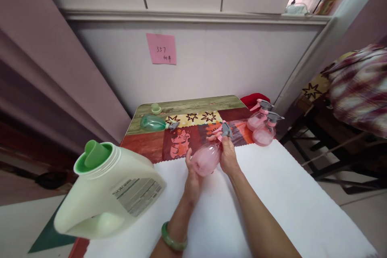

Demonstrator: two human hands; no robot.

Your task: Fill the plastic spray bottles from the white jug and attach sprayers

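Observation:
Both hands hold a pink see-through spray bottle (207, 159), tilted, with its grey and pink trigger head pointing away from me. My left hand (193, 179) cups the bottom of the bottle, thumb along its side and the other fingers mostly hidden beneath. Around the neck, just below the trigger head, my right hand (227, 154) is closed. To the right stand two more pink spray bottles (263, 134) with liquid in them. A green spray bottle (152, 123) lies on its side at the back left.
A large pale jug (133, 185) with a green spout stands close on the left. Behind the green bottle sits a small green cap (156, 108). White cloth (272, 193) covers the near table. A pink note (161, 49) is on the wall. A person in a plaid garment (359, 84) is at right.

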